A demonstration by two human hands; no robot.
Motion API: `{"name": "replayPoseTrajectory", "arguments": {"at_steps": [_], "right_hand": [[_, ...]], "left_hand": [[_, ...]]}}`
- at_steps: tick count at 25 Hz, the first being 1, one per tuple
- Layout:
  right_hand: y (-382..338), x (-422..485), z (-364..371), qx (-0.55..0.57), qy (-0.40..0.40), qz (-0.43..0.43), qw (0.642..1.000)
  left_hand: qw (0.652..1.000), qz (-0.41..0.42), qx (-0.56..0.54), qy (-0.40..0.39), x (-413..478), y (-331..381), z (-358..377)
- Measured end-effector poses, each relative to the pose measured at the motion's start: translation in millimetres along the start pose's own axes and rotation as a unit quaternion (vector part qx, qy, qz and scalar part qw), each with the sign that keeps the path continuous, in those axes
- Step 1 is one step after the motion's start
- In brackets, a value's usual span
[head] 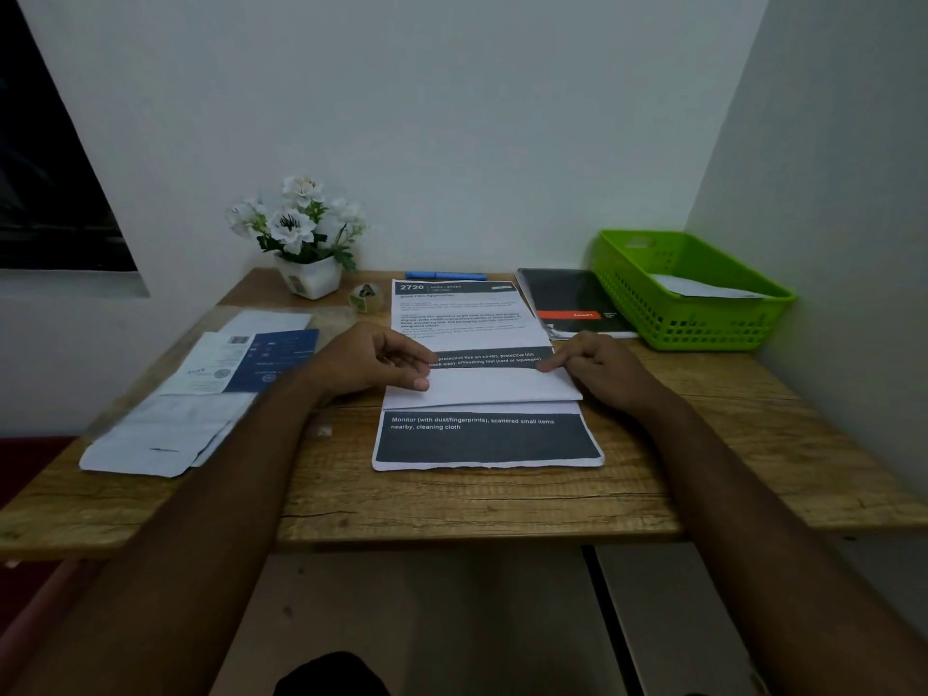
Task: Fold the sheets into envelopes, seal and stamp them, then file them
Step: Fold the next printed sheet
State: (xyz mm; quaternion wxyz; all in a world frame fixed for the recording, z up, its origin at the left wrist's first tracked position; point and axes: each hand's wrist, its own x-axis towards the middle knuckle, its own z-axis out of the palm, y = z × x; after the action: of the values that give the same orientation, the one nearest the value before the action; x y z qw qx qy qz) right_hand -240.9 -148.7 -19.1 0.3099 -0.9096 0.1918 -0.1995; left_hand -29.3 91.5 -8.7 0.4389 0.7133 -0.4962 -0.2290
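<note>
Dim, even indoor light with soft shadows, wide-angle bending at the edges, and slight blur across the whole view

Left hand (374,361): bare; no ring, no glove; thumbnail short and plain.
Right hand (597,366): bare; no ring, no glove.
Left forearm (226,494): bare from wrist to the near edge of view; no sleeve, watch or band showing.
Right forearm (743,494): bare from wrist to the near edge of view; no sleeve, watch or band showing.
Clothing: a dark rounded shape (331,675) at the near edge, between the arms; cannot tell what garment or part it is.
</note>
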Motion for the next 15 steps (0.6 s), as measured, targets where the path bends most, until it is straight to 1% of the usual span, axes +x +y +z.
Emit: {"name": "replayPoseTrajectory", "arguments": {"at_steps": [2,4,7,9,15], "right_hand": [[-3.7,-2.6,-1.3,0.001,-0.011,0.005,1.000],[-1.9,-3.6,-2.8,-0.007,-0.020,0.012,1.000],[3.1,-4.4,-4.7,-0.012,-0.044,0.029,0.999],[3.6,-5.1,-4.2,-0.025,-0.056,0.025,0.998],[0.7,-5.7,-6.2,-0.042,-0.078,0.013,0.996]], "left_hand": [[0.998,0.004,0.047,0.034,0.5,-0.2,0.8],[0.996,0.004,0.071,0.049,1.2,-1.2,0.0],[0.994,-0.007,0.104,0.043,1.9,-2.8,-0.2],[0.992,-0.010,0.118,0.043,2.4,-3.4,0.0],[0.991,0.016,0.132,0.027,3.9,-4.6,3.1]]}}
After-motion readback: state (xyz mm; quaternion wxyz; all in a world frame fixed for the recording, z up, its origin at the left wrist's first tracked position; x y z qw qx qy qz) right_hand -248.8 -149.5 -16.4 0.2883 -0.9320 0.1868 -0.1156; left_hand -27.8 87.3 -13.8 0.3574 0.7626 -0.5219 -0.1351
